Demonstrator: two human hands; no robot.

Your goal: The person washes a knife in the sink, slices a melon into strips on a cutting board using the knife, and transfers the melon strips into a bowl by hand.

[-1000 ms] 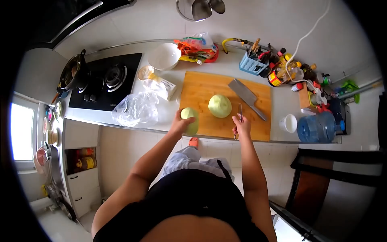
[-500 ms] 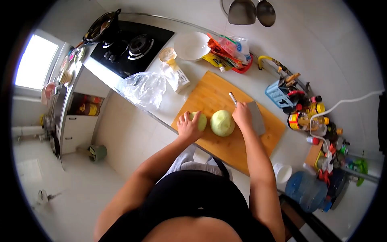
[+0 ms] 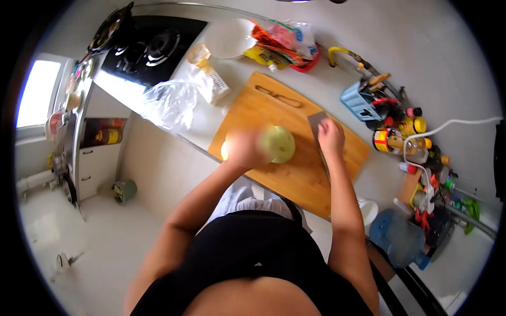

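On the wooden cutting board [image 3: 253,110], a round peeled pale green vegetable [image 3: 283,145] sits just right of my left hand [image 3: 247,147]. That hand is smeared by motion, and its fingers cannot be made out. A bit of a second pale green piece [image 3: 225,151] shows at its left edge; the rest is hidden. My right hand [image 3: 331,138] is closed on the cleaver [image 3: 317,124] on the right part of the board, covering some of it. Near the board's top edge lies a peeler [image 3: 278,97], out of both hands.
Left of the board are a clear plastic bag [image 3: 171,102], a white bowl [image 3: 229,39] and a black stove [image 3: 153,50]. Behind stand food packets [image 3: 282,45] and a blue utensil basket [image 3: 359,101]. Bottles and a large water jug [image 3: 398,237] are at right.
The peeler has left my right hand and lies at the board's top. My right hand has closed on the cleaver. My left hand has moved toward the round vegetable. The view has shifted and turned.
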